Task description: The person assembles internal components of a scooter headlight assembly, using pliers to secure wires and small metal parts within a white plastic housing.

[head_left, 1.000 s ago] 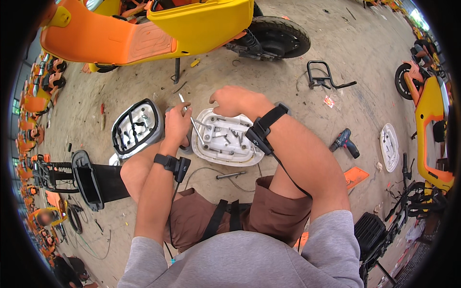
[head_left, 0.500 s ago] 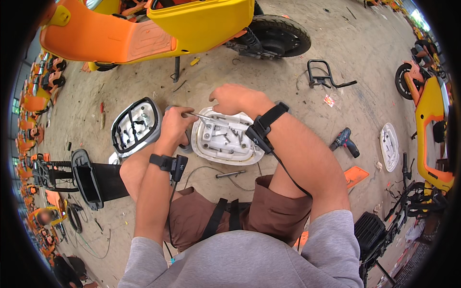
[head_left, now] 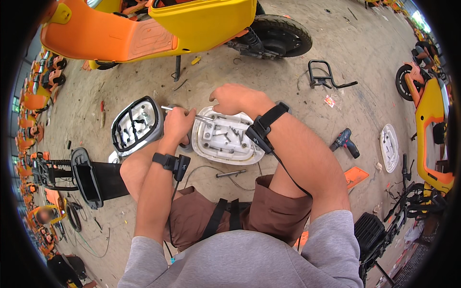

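A white plastic cover (head_left: 224, 142) lies on the ground in front of my knees, inner side up, with several screws and small metal parts in it. My left hand (head_left: 177, 126) is closed around a slim metal tool (head_left: 192, 114) whose shaft reaches over the cover's upper left edge. My right hand (head_left: 236, 99) rests at the cover's far edge, fingers curled down; what it holds, if anything, is hidden. Both wrists wear black straps with small devices.
A second cover with a black rim (head_left: 136, 126) lies left of my left hand. A yellow and orange scooter (head_left: 158, 29) stands just beyond. A metal rod (head_left: 230, 173) lies near my knee. A cordless drill (head_left: 345, 142), a black bracket (head_left: 326, 77) and a white panel (head_left: 389, 148) lie to the right.
My left hand has turned the metal tool from pointing upright to lying nearly level across the cover's upper left edge. My right hand has stayed at the far edge.
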Demonstrator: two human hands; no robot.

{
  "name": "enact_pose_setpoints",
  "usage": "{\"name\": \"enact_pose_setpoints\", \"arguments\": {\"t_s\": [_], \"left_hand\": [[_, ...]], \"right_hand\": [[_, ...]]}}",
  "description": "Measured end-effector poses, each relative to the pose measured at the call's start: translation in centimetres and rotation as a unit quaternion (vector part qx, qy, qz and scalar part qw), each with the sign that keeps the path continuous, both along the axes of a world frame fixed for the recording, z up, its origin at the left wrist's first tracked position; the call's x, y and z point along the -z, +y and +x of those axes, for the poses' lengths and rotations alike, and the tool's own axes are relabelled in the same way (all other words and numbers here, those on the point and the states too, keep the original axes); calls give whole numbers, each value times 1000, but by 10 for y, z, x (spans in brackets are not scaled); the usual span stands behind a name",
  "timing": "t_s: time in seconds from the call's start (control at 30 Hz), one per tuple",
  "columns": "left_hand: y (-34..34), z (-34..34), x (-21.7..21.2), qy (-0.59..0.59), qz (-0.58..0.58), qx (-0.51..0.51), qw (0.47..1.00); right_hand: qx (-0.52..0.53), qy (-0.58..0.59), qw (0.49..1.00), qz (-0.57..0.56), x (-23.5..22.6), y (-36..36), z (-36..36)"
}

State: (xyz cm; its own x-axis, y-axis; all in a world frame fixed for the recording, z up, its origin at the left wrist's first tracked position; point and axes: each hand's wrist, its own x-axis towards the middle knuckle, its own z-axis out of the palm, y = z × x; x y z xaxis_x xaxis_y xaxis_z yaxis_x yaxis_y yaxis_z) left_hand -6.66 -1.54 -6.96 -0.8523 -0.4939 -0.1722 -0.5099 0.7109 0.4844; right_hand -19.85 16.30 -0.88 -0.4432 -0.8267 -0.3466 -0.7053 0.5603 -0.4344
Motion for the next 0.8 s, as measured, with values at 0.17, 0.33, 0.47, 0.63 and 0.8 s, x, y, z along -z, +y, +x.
{"name": "enact_pose_setpoints", "arguments": {"t_s": [0.17,0.33,0.47,0.63,0.8], "left_hand": [[11,0,-19,52,-42,-5,998],[-4,2,2,100,-29,21,994],[-8,6,7,94,-26,45,994],[5,6,-14,79,-127,79,986],[5,7,-11,111,-68,68,989]], "right_hand": [[1,1,1000,2,-3,2,-1],[1,-5,1000,11,-6,0,0],[-2,-4,1000,14,-6,0,0],[7,-5,1000,5,-3,1,-1],[-1,-2,1000,8,-1,-1,0]]}}
